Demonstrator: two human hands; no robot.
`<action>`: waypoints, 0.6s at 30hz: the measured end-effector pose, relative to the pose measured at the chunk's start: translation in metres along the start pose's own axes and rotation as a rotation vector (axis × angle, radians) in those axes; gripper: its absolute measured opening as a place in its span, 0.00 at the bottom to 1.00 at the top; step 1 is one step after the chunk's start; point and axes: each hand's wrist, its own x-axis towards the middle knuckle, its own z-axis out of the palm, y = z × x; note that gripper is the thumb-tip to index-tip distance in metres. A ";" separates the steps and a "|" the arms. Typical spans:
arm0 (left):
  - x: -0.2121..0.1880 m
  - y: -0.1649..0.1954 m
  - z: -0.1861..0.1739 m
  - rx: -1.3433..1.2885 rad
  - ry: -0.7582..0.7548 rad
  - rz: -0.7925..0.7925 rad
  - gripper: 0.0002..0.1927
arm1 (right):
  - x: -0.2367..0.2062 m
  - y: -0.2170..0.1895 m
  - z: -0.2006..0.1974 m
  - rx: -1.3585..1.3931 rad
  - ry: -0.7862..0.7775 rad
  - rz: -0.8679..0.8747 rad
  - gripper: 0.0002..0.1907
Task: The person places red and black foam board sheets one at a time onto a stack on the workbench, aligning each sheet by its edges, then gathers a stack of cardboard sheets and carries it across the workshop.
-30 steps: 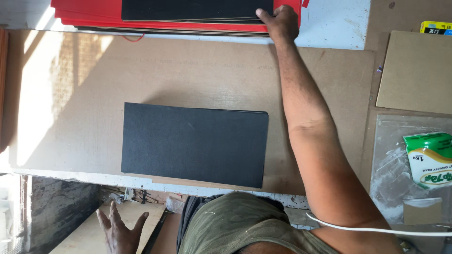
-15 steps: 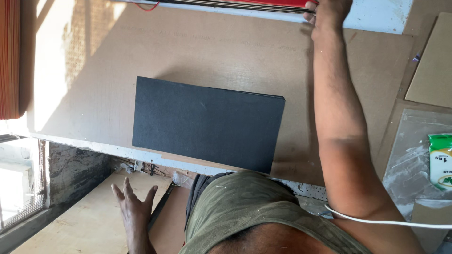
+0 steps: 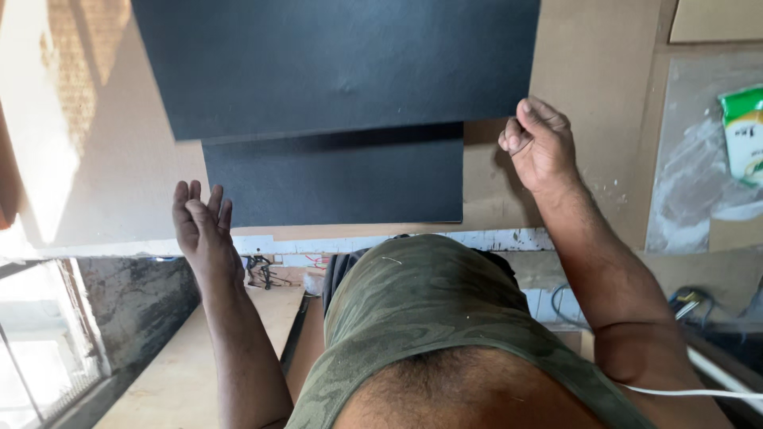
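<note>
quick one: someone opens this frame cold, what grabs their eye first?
A big black sheet fills the top of the view, pinched at its lower right corner in the grip of the right hand. Just below it a second black sheet lies flat on the brown worktable, partly in its shadow. The left hand hangs open, fingers spread, at that lower sheet's left edge; whether it touches is unclear.

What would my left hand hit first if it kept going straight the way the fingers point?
Likely the lower black sheet on the brown table; the left hand, open, points at its near left corner, though height is unclear.
</note>
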 end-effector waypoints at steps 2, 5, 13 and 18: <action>0.009 -0.002 -0.007 -0.091 0.017 -0.009 0.32 | -0.042 0.017 -0.005 0.046 -0.093 0.034 0.11; 0.015 -0.011 -0.022 -0.129 0.016 0.094 0.26 | -0.095 0.043 -0.002 -0.166 0.028 0.055 0.10; 0.015 -0.049 -0.080 0.531 -0.002 0.098 0.29 | -0.163 0.076 0.035 -1.040 0.151 -0.077 0.15; 0.022 -0.057 -0.104 1.277 -0.417 0.396 0.50 | -0.168 0.088 0.061 -1.772 0.240 -0.132 0.29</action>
